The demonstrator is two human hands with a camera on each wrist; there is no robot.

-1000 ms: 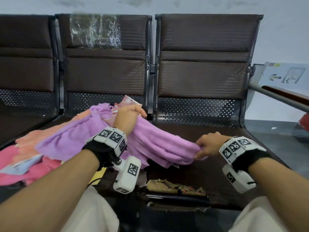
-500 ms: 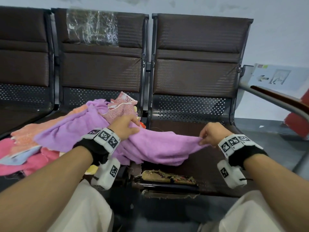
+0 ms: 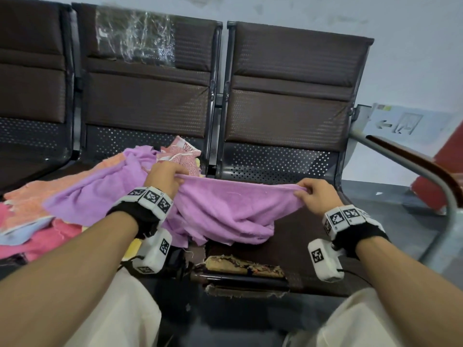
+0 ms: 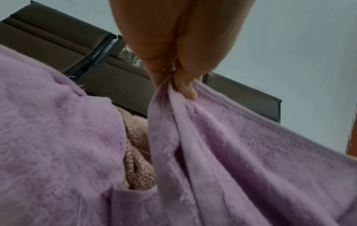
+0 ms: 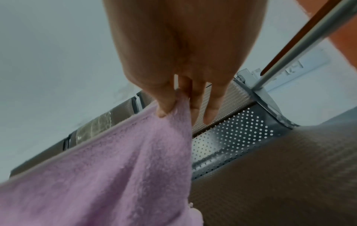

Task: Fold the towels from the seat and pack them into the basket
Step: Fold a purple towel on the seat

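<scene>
Above the brown seat (image 3: 295,229) of a waiting-room bench, a purple towel (image 3: 225,209) is hanging stretched between a person's two hands, its top hem running almost level from 9 o'clock to 3 o'clock across the middle of the head view while its lower part is sagging and bunching onto the seat's front half. The left hand (image 3: 164,177) is pinching one end of that hem, and the left wrist view is showing its fingers (image 4: 190,90) curled tightly around a gathered fold of the fabric. The right hand (image 3: 317,196) is gripping the other end, with the right wrist view showing the thumb and a finger nipping the corner (image 5: 172,107) while two other fingers are pointing down free of the cloth. Trailing toward 9 o'clock, the rest of the purple towel is lying over a heap of other towels (image 3: 37,216) in orange, pink and pale blue on the neighbouring seat, and a pink patterned cloth (image 3: 184,156) is showing just behind the left hand. Toward 12 o'clock, padded brown backrests (image 3: 290,78) are standing against a pale wall, one of them carrying a patch of crinkled clear plastic (image 3: 135,38). At 6 o'clock the seat's front edge (image 3: 245,267) is torn, with frayed padding exposed. At 3 o'clock, a metal armrest (image 3: 426,176) is curving down beside the bench.
</scene>
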